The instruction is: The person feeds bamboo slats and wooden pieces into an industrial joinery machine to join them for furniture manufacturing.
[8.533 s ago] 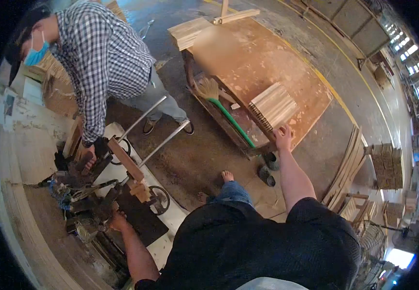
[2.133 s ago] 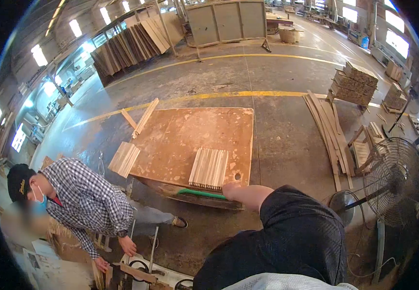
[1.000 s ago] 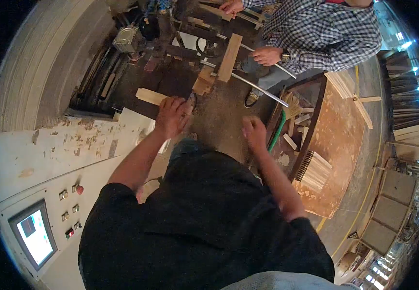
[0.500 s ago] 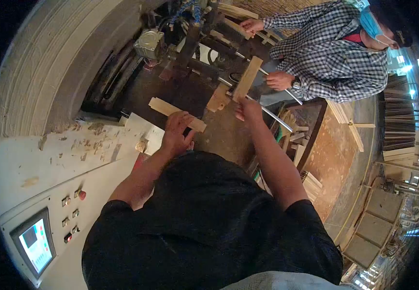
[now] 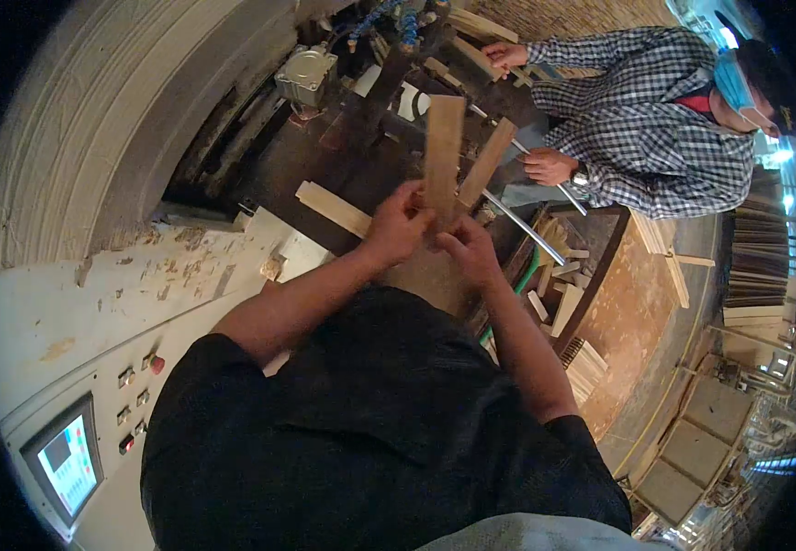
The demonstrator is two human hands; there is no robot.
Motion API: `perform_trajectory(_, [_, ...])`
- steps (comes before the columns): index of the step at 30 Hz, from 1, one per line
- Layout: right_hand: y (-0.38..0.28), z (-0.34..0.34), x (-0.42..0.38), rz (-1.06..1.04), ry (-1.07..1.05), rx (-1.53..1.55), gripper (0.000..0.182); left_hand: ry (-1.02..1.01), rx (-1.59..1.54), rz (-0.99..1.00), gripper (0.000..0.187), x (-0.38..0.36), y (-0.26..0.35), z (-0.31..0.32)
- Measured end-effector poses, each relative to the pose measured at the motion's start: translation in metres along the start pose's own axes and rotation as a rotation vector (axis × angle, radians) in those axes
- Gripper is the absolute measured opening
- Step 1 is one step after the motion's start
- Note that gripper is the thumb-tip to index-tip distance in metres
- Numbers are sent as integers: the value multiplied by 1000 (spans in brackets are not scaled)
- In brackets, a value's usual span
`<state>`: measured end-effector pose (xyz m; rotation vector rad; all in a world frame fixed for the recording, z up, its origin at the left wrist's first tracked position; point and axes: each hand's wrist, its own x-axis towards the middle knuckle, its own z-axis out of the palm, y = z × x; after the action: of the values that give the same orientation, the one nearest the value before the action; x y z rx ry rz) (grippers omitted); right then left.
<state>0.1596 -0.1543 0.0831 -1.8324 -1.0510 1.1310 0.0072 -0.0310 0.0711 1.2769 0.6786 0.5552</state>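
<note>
My left hand (image 5: 398, 223) and my right hand (image 5: 463, 253) meet in front of me, both closed around the lower end of an upright wooden board (image 5: 442, 147). A second board (image 5: 488, 163) slants just right of it, its foot behind my right fingers; I cannot tell whether I hold it too. A pale slat (image 5: 332, 208) lies flat on the dark machine bed (image 5: 325, 161), just left of my left hand.
A co-worker in a checked shirt (image 5: 641, 138) stands across the machine, one hand (image 5: 548, 166) by a metal rod (image 5: 522, 225). A control panel with screen (image 5: 63, 452) and buttons (image 5: 138, 369) is at lower left. A plywood cart (image 5: 641, 285) with stacked slats (image 5: 587, 367) stands right.
My left hand left the flat slat and came up to the right. Both hands now meet on a board raised upright, where before my right hand reached toward the slanted board.
</note>
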Motion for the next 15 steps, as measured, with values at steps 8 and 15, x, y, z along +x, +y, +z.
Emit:
perform_trajectory(8, [-32, 51, 43, -251, -61, -689, 55, 776, -245, -29, 32, -5, 11, -92])
perform_trajectory(15, [-33, 84, 42, -137, -236, -849, 68, 818, -385, -125, 31, 93, -20, -128])
